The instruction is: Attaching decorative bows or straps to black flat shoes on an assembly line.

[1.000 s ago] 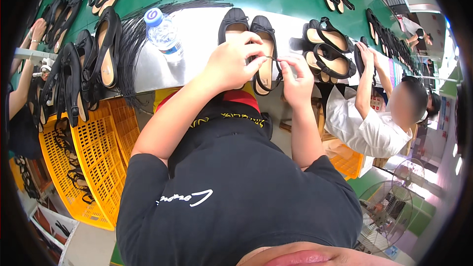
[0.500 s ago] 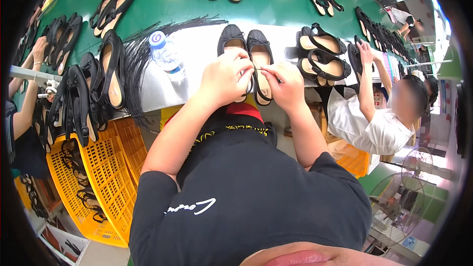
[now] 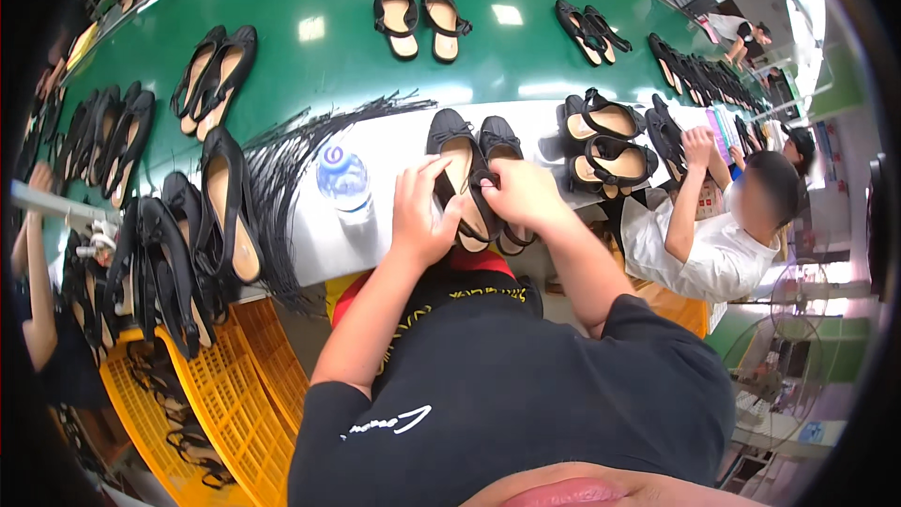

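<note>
At the frame's centre, my left hand [image 3: 419, 216] grips the left black shoe [image 3: 457, 174], while my right hand [image 3: 526, 197] pinches its strap beside the right shoe [image 3: 504, 169]. Finished-looking pairs line the green belt [image 3: 310, 0]; loose black straps [image 3: 291, 160] wait left.

Just left of my left hand's fingers [image 3: 424, 190] I see a clear plastic water bottle [image 3: 343, 180] lying on the white strip of the bench, its wrap label pale blue and white. Well to the right of my right hand's fingers [image 3: 504, 190], past the co-worker's raised hand, lies a flat sheet [image 3: 720, 134] in pink, green and white bands; what it carries is too small to tell.
</note>
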`<act>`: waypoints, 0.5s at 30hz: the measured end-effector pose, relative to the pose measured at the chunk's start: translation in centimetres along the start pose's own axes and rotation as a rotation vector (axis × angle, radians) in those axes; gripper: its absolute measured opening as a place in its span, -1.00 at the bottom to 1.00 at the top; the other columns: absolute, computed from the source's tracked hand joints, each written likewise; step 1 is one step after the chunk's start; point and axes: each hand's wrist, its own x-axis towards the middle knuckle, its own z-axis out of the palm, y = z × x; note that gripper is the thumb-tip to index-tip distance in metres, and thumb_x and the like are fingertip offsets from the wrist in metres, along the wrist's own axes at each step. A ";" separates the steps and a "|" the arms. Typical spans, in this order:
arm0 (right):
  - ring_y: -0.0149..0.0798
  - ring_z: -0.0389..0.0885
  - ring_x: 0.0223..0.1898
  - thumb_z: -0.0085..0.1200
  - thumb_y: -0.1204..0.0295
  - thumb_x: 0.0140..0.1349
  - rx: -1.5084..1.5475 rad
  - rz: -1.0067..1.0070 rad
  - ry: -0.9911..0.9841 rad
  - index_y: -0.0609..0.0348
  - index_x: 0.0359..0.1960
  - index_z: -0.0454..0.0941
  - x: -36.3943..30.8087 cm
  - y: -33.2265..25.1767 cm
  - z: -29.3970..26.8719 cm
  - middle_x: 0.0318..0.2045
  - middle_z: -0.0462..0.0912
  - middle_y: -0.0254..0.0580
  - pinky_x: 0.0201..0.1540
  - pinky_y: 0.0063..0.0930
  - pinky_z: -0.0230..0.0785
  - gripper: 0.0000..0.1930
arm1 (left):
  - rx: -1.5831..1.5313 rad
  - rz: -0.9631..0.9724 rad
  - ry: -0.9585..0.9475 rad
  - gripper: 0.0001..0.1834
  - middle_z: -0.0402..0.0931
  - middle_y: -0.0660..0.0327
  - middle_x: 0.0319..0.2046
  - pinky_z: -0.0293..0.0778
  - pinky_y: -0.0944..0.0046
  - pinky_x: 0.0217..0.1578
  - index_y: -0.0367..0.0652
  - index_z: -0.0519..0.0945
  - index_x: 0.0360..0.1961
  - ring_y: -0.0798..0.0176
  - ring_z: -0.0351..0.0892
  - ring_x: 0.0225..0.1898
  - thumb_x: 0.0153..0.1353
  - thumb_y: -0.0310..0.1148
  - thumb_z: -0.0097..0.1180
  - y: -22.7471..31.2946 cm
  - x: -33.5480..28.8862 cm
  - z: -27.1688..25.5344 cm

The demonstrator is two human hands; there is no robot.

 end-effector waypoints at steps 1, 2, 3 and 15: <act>0.18 0.78 -0.04 0.16 0.12 0.40 -0.008 -0.009 -0.056 0.13 -0.20 0.72 1.1 -0.5 -1.5 -0.19 0.82 0.04 0.03 0.04 0.61 -0.68 | -0.022 -0.009 0.029 -0.46 0.59 -0.07 0.17 0.41 -0.12 0.25 -0.18 0.60 0.25 -0.24 0.54 0.17 0.30 -0.19 0.28 -0.4 -0.3 -0.1; 0.16 0.78 0.01 0.16 0.11 0.40 0.004 -0.013 -0.066 0.08 -0.15 0.74 2.6 -0.3 -2.4 -0.15 0.81 0.04 0.07 0.05 0.59 -0.69 | -0.045 -0.016 0.060 -0.48 0.60 -0.09 0.16 0.41 -0.12 0.25 -0.20 0.60 0.24 -0.25 0.54 0.16 0.31 -0.20 0.26 -0.4 -0.4 -0.5; 0.16 0.77 0.04 0.16 0.11 0.40 -0.007 0.012 -0.025 0.07 -0.10 0.76 4.1 -0.2 -3.8 -0.12 0.81 0.05 0.11 0.04 0.59 -0.68 | -0.073 -0.035 0.045 -0.51 0.61 -0.11 0.11 0.42 -0.11 0.23 -0.24 0.60 0.22 -0.25 0.54 0.13 0.33 -0.23 0.19 -0.3 -0.5 -0.9; -0.11 0.81 -0.01 0.29 -0.02 0.41 0.138 0.040 0.533 0.03 0.37 0.61 25.0 15.2 -19.1 -0.01 0.84 -0.14 0.07 -0.22 0.61 -0.39 | -0.036 0.015 -0.006 -0.57 0.63 -0.05 0.03 0.46 -0.09 0.15 -0.21 0.62 0.15 -0.21 0.56 0.05 0.36 -0.19 0.15 -0.4 -0.2 -0.4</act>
